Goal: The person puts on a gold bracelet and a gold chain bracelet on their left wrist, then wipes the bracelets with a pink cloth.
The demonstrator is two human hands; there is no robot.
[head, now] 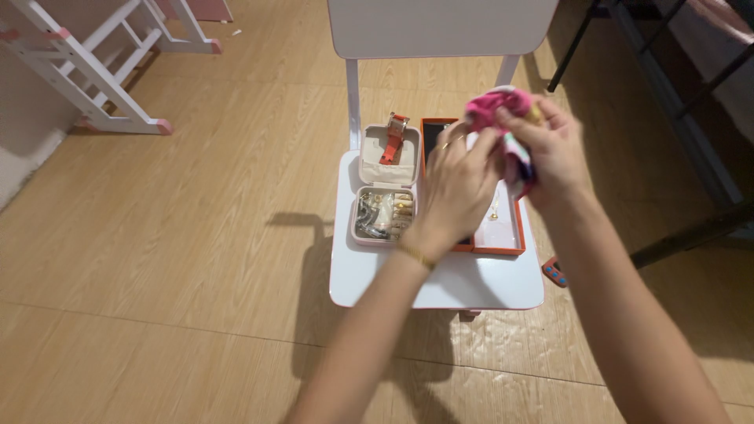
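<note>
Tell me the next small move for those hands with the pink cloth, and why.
Probably lower the pink cloth toward the orange tray: both the left hand and right hand grip it bunched above the tray, apart from the open jewellery case.

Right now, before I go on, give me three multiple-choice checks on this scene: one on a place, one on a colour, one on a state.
1. Where does the small jewellery case sit?
A. on the floor
B. on the white chair seat
C. on the dark shelf frame

2. What colour is the tray beside it?
A. orange
B. green
C. black

3. How is the case's lid?
A. shut
B. missing
C. open

Answers: 1 B, it rests on the seat, left of the tray. 2 A, its rim is orange. 3 C, the lid stands back and the jewellery shows. Both hands, left and right, hold a pink cloth above the tray.
</note>
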